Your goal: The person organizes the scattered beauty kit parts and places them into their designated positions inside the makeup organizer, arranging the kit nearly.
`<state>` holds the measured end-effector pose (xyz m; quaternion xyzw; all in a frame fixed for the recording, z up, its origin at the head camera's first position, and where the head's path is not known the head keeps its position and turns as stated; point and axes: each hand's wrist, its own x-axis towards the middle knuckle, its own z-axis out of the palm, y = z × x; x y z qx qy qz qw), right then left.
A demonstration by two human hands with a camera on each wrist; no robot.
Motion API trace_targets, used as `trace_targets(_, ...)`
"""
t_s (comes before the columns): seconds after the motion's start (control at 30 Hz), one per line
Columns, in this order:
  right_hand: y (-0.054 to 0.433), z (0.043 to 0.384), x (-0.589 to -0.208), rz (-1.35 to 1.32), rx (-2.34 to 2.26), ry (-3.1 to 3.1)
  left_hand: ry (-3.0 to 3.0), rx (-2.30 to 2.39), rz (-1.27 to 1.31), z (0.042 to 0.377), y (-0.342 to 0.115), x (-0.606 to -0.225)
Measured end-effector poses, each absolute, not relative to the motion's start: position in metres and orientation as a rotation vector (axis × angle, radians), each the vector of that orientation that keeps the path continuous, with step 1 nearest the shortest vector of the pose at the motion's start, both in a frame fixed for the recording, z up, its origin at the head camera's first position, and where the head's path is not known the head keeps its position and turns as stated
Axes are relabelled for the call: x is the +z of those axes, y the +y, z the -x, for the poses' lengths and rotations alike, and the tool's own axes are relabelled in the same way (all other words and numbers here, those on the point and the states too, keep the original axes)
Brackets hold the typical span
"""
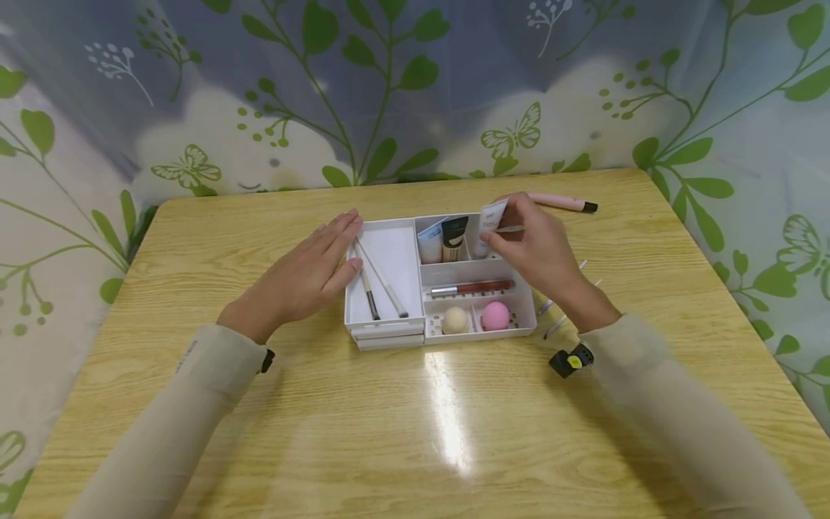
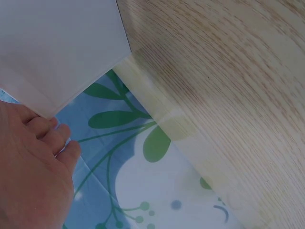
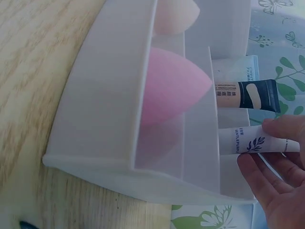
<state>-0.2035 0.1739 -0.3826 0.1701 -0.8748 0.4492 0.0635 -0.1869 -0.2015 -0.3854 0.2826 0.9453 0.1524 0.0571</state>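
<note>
My right hand [image 1: 541,249] pinches a white cosmetic tube [image 3: 245,139] between thumb and fingers. The tube's lower end is inside the back right compartment of a white makeup organizer [image 1: 397,249]. Beside it stand a black-and-beige foundation tube [image 3: 248,95] and a pale blue tube [image 1: 431,244]. My left hand [image 1: 308,270] rests against the organizer's left side, its fingers extended. Two makeup brushes [image 1: 382,280] lie in the left tray. A dark red tube with a silver end [image 1: 480,287] lies in the middle compartment. In front sit a beige sponge [image 1: 454,320] and a pink sponge [image 3: 174,86].
A pink pen-like tube with a black end [image 1: 564,202] lies on the wooden table [image 1: 311,425] behind my right hand. Thin white sticks [image 1: 555,329] lie right of the organizer, partly under my right arm. A patterned curtain [image 1: 415,94] hangs behind the table.
</note>
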Motion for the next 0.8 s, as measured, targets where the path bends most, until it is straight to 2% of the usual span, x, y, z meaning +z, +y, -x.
trace_targets(0.8,0.1660,0.2072,-0.3907,-0.502,1.228,-2.764,2.877,0.485,-0.883,0.1870,-0.2020,-0.3874)
